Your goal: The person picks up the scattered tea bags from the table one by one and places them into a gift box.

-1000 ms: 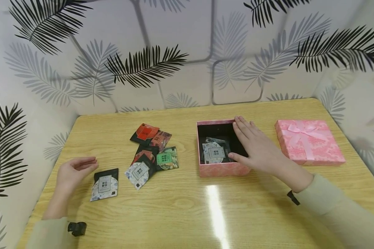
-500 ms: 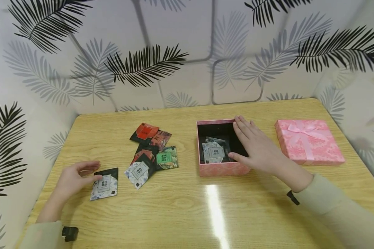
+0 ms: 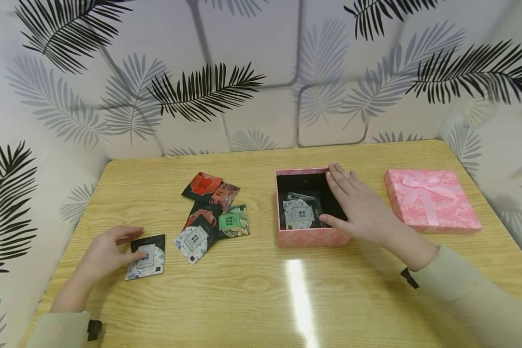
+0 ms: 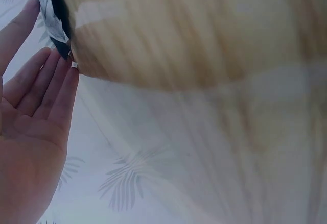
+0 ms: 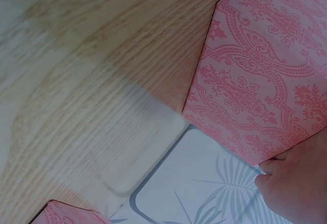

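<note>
My left hand (image 3: 108,256) reaches over a sachet (image 3: 145,257), black at the top with a white floral front, on the table's left side. Its thumb touches the sachet's front, and in the left wrist view the other fingertips meet the edge of that sachet (image 4: 50,9). The sachet lies flat. My right hand (image 3: 361,205) rests over the right wall of an open pink box (image 3: 313,237), fingers extended along it and thumb toward the inside. The right wrist view shows the box's patterned side (image 5: 255,76) with part of my hand (image 5: 299,180) at its edge.
Several sachets in red, green and white (image 3: 195,238) overlap left of the box. More sachets (image 3: 298,214) lie inside it. A pink lid with a ribbon bow (image 3: 435,200) sits on the right of the wooden table (image 3: 226,309). A leaf-patterned wall covering (image 3: 252,116) stands behind.
My left hand has moved slightly right and its thumb has come onto the lone sachet, which stays in place. My right hand stays on the box.
</note>
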{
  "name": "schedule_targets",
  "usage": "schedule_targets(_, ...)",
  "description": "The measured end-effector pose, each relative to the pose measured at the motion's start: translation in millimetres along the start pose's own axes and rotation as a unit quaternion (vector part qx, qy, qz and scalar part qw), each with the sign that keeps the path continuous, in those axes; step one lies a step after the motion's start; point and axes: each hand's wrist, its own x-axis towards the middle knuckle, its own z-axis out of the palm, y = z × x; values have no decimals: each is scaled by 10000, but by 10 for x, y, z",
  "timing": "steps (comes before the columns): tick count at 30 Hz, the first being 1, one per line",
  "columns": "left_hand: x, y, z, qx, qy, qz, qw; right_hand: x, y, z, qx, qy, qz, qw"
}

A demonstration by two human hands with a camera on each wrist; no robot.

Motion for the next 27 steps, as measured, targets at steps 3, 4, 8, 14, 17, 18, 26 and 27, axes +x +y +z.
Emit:
schedule_targets(3,10,10,0,60,-3,30,10000,-3,4,7,1,20,1,10000)
schedule_targets(4,14,9,-1,87,0,33,10000,-3,6,11,-6,28,-3,10000)
schedule_targets(8,17,10,0,148,-24,35,9999,-4,10,24,-1,40,-28,10000)
schedule_targets(14,23,16,20,242,-7,45,9997,-14,9,25,-9,8,-15,10000)
schedule_targets(17,31,19,21,275,34,46,9996,-16,6,20,-19,25,-16,10000)
schedule_targets(18,34,20,20,290,43,42,9996,-16,6,19,-25,35,-20,10000)
schedule_targets(26,56,15,4,345,28,59,9994,-8,6,15,-45,63,-10,10000)
schedule_targets(27,61,12,1,342,16,47,9994,-8,7,13,-45,65,-8,10000)
